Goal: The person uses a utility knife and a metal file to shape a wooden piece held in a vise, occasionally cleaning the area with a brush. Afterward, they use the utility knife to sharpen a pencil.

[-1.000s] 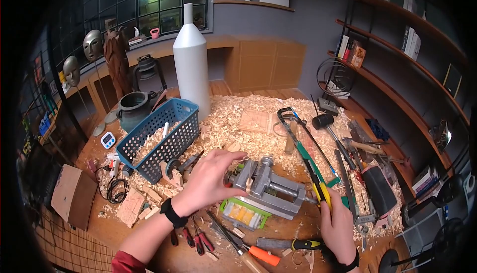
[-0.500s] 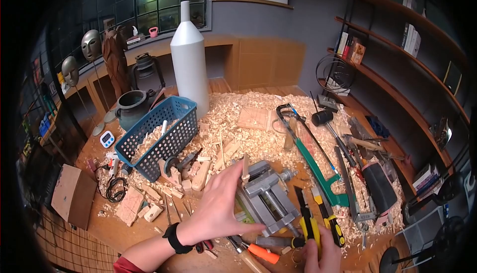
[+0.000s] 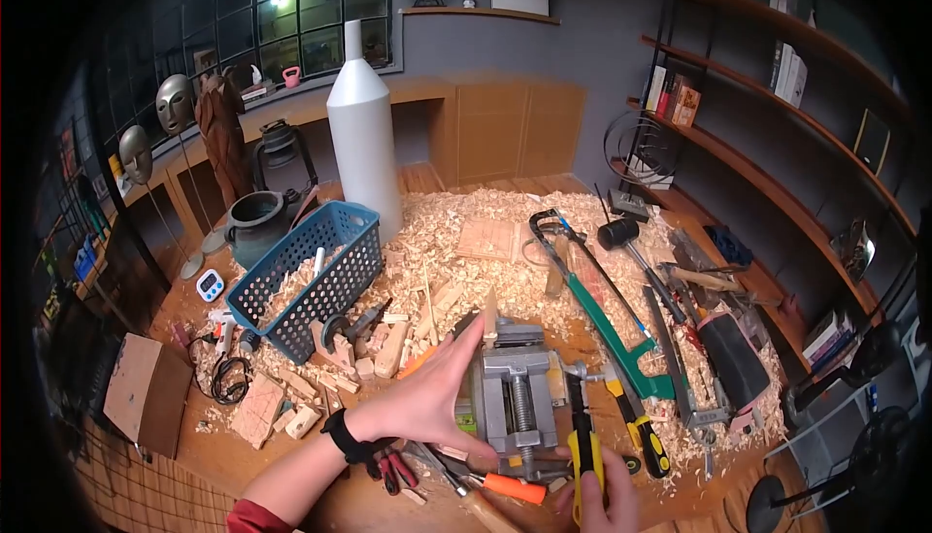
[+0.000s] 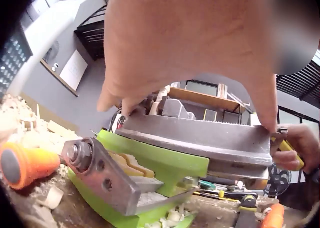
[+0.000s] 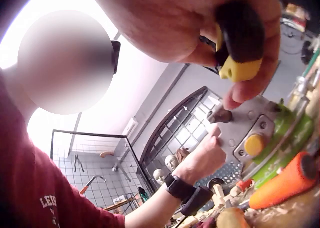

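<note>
My left hand [image 3: 427, 402] spans a grey metal bench vise [image 3: 497, 402], fingers at its far end and thumb at its near end. A thin pointed wood piece [image 3: 490, 317] stands upright at the vise's far end. Under the vise shows a green-edged box [image 4: 160, 163] with yellowish pieces inside. My right hand [image 3: 616, 499] grips a yellow-and-black utility knife [image 3: 585, 450], its dark blade directed away from me. In the right wrist view a fingertip of that hand is right at the vise's end.
Beyond the vise, wood shavings [image 3: 437, 213] cover the table. A blue basket [image 3: 335, 281] stands left. A green hacksaw [image 3: 607, 324] and a yellow-and-black chisel [image 3: 646, 441] lie right. An orange-handled tool [image 3: 515, 487] lies in front. A tall white bottle [image 3: 364, 145] stands behind.
The vise has turned under my left hand, so its screw now points toward me. My right hand has brought the knife left and nearer to me, beside the vise's near end.
</note>
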Demonstrator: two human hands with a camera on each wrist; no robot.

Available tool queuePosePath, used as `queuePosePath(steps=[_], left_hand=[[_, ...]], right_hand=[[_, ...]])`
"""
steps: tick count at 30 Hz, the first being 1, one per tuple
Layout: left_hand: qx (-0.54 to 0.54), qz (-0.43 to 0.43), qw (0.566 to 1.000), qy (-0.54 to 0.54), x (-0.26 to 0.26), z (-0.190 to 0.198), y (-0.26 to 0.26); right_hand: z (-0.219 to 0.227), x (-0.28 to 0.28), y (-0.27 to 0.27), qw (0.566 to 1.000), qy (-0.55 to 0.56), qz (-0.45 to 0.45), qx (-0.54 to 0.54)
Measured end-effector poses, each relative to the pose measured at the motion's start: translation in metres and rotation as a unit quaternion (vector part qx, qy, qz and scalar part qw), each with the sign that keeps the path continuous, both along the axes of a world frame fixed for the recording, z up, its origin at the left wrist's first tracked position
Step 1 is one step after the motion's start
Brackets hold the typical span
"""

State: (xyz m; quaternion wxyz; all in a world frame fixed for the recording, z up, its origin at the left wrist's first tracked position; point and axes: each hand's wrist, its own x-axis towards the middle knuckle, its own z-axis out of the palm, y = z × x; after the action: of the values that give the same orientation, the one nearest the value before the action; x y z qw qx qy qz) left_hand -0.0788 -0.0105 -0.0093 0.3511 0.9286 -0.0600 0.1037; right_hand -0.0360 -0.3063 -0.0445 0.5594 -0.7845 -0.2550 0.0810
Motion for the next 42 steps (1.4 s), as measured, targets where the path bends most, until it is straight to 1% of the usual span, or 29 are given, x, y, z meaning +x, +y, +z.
queuePosePath(steps=[1, 2, 3, 4, 5, 7, 8, 9, 10, 11, 12, 13, 14, 15, 17, 18, 19, 20, 21, 23, 25, 27, 29, 31, 33, 36, 42], left_hand=[[-0.006, -0.023, 1.000, 0.000, 0.002, 0.000, 0.003], [-0.006, -0.025, 1.000, 0.000, 0.001, 0.000, 0.005], [-0.017, -0.020, 1.000, -0.014, -0.001, 0.000, 0.006], [-0.027, -0.015, 0.999, -0.028, -0.002, 0.000, 0.009], [-0.027, -0.015, 0.999, -0.028, -0.001, 0.000, 0.010], [-0.133, 0.079, 0.988, -0.020, 0.005, -0.002, 0.010], [-0.062, 0.126, 0.977, -0.160, 0.013, -0.006, 0.006], [-0.062, 0.124, 0.978, -0.156, 0.016, -0.005, 0.004], [-0.077, 0.151, 0.974, -0.149, 0.017, 0.000, 0.002], [-0.091, 0.177, 0.970, -0.142, 0.019, 0.005, -0.001], [-0.076, 0.199, 0.964, -0.159, 0.021, 0.009, -0.004], [-0.074, 0.195, 0.965, -0.158, 0.022, 0.011, -0.004], [-0.059, 0.199, 0.965, -0.162, 0.022, 0.011, -0.004], [-0.044, 0.204, 0.964, -0.167, 0.022, 0.010, -0.003], [-0.039, 0.200, 0.963, -0.175, 0.022, 0.013, -0.001], [-0.024, 0.201, 0.965, -0.168, 0.021, 0.016, -0.001], [-0.009, 0.202, 0.966, -0.160, 0.021, 0.016, 0.000], [0.003, 0.202, 0.964, -0.176, 0.023, 0.013, 0.002], [0.005, 0.204, 0.964, -0.170, 0.022, 0.015, 0.000], [-0.002, 0.225, 0.963, -0.149, 0.021, 0.020, -0.004], [-0.007, 0.226, 0.961, -0.161, 0.023, 0.015, -0.003], [-0.043, 0.227, 0.957, -0.173, 0.023, 0.014, -0.003], [-0.041, 0.219, 0.960, -0.171, 0.023, 0.016, -0.001], [-0.040, 0.209, 0.962, -0.169, 0.023, 0.015, 0.000], [-0.069, 0.208, 0.962, -0.163, 0.022, 0.014, 0.002], [-0.066, 0.203, 0.965, -0.153, 0.021, 0.014, 0.005], [-0.068, 0.211, 0.964, -0.150, 0.022, 0.014, 0.003]], right_hand=[[-0.008, 0.009, 0.000, 1.000, -0.001, -0.001, 0.000], [-0.015, 0.022, -0.003, 0.994, -0.089, -0.005, -0.054], [-0.018, 0.027, -0.005, 0.978, -0.176, -0.008, -0.109], [0.014, 0.024, 0.007, 0.957, -0.275, -0.057, -0.076], [0.026, 0.029, 0.003, 0.991, -0.052, -0.035, -0.114], [0.056, 0.038, 0.015, 0.992, -0.089, -0.009, -0.086], [0.064, 0.041, 0.023, 0.993, -0.085, -0.010, -0.087], [0.070, 0.041, 0.032, 0.977, -0.173, 0.006, -0.121], [0.076, 0.042, 0.042, 0.953, -0.259, 0.020, -0.154], [0.084, 0.047, 0.051, 0.954, -0.257, 0.018, -0.153], [0.093, 0.053, 0.061, 0.956, -0.225, 0.073, -0.176], [0.096, 0.057, 0.066, 0.953, -0.192, 0.127, -0.197], [0.086, 0.068, 0.072, 0.935, -0.261, 0.131, -0.200], [0.084, 0.074, 0.075, 0.937, -0.259, 0.129, -0.198], [0.081, 0.088, 0.079, 0.925, -0.292, 0.179, -0.167], [0.078, 0.093, 0.079, 0.925, -0.290, 0.181, -0.165], [0.076, 0.098, 0.080, 0.924, -0.298, 0.196, -0.139], [0.074, 0.101, 0.080, 0.922, -0.304, 0.211, -0.112], [0.075, 0.102, 0.080, 0.924, -0.299, 0.214, -0.109], [0.079, 0.102, 0.079, 0.926, -0.263, 0.222, -0.157], [0.075, 0.105, 0.080, 0.926, -0.259, 0.228, -0.155], [0.075, 0.106, 0.080, 0.924, -0.257, 0.236, -0.155], [0.079, 0.107, 0.080, 0.923, -0.245, 0.243, -0.170], [0.080, 0.108, 0.080, 0.922, -0.244, 0.246, -0.171], [0.082, 0.108, 0.079, 0.922, -0.244, 0.247, -0.170], [0.084, 0.106, 0.078, 0.923, -0.252, 0.242, -0.159], [0.087, 0.104, 0.079, 0.918, -0.260, 0.242, -0.175]])
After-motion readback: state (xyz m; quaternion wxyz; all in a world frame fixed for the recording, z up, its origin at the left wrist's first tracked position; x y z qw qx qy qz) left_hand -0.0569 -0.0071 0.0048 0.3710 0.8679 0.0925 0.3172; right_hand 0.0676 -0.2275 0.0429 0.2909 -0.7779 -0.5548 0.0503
